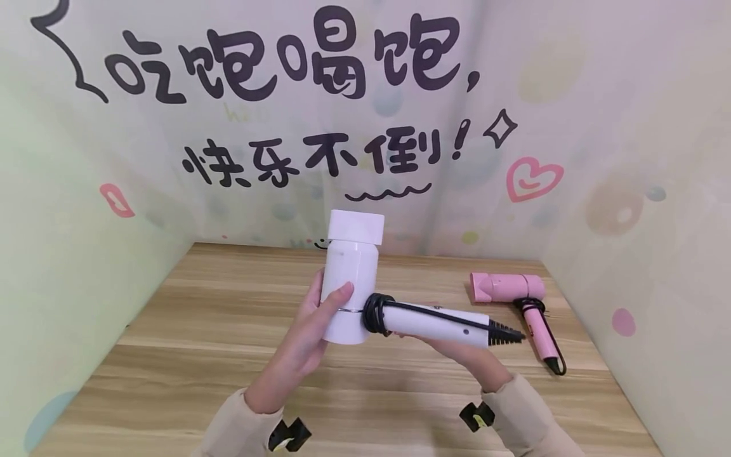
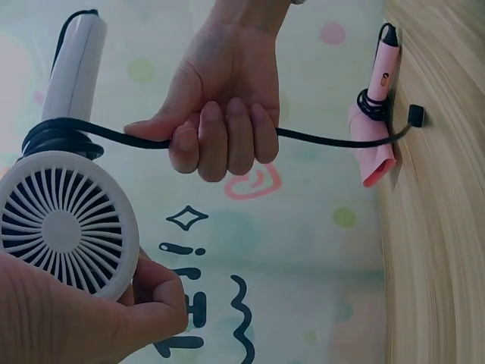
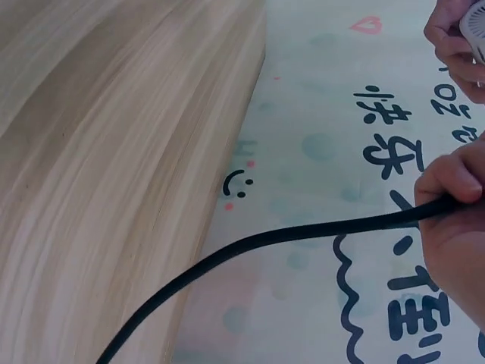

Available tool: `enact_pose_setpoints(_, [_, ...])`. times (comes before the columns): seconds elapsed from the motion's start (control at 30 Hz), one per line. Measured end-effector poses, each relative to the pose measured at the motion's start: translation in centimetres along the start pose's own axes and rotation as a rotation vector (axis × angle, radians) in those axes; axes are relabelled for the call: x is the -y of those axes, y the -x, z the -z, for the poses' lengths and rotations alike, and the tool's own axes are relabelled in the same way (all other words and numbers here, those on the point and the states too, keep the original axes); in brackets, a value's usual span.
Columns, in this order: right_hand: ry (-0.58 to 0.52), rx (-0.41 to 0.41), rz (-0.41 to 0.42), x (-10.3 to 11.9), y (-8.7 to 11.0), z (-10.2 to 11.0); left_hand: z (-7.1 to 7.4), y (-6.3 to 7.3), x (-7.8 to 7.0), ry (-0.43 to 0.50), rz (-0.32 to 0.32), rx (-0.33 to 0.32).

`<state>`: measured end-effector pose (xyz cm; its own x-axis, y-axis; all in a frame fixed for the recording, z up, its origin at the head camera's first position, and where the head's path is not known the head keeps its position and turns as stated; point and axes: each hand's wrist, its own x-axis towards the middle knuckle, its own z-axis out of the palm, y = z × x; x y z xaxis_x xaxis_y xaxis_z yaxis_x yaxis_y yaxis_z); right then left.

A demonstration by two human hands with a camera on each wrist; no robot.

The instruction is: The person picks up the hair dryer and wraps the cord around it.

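Observation:
A white hair dryer (image 1: 355, 263) is held up above the table, its handle pointing right. My left hand (image 1: 305, 330) grips its barrel, thumb across the front; the left wrist view shows the slotted rear grille (image 2: 62, 231). Black cord (image 1: 377, 314) is coiled round the top of the handle. Behind the handle, my right hand (image 2: 227, 106) is largely hidden in the head view. Both wrist views show its fingers curled round a stretch of the cord (image 3: 303, 232), a little away from the dryer. The cord's free end carries a black plug (image 2: 415, 116).
A pink hair dryer (image 1: 505, 288) with its own black cord wrapped round it lies at the right of the wooden table (image 1: 228, 381). Printed curtain walls (image 1: 628, 158) with dark lettering enclose the table at the back and sides.

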<state>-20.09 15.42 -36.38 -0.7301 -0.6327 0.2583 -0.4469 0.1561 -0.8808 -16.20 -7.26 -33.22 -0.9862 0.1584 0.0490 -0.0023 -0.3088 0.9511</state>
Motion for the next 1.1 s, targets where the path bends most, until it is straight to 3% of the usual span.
enact_pose_setpoints(0.07, [-0.015,-0.022,0.112,-0.1,-0.1,0.2,0.1,0.0,0.0,-0.029,0.006,0.010])
enact_pose_setpoints(0.13, [-0.010,-0.048,0.166,-0.1,-0.3,0.5,0.2,0.1,0.0,-0.050,0.017,0.024])
enact_pose_setpoints(0.33, [0.091,-0.040,-0.101,0.9,-0.4,1.1,0.6,0.0,0.0,-0.089,0.059,0.108])
enact_pose_setpoints(0.47, [0.182,-0.096,-0.192,1.5,0.0,0.9,0.7,-0.2,-0.2,-0.163,0.069,0.137])
enact_pose_setpoints(0.6, [0.228,-0.131,-0.227,1.8,0.0,1.0,0.6,-0.3,-0.2,-0.299,0.036,0.117])
enact_pose_setpoints(0.73, [0.247,-0.096,-0.215,2.2,0.3,1.5,0.5,-0.3,0.2,-0.406,-0.011,0.121])
enact_pose_setpoints(0.9, [0.245,-0.027,-0.160,2.8,0.7,2.0,0.3,-0.2,0.8,-0.478,-0.051,0.101])
enact_pose_setpoints(1.1, [0.240,0.011,-0.194,3.2,0.9,2.4,-0.2,-0.3,1.1,-0.573,-0.128,0.049])
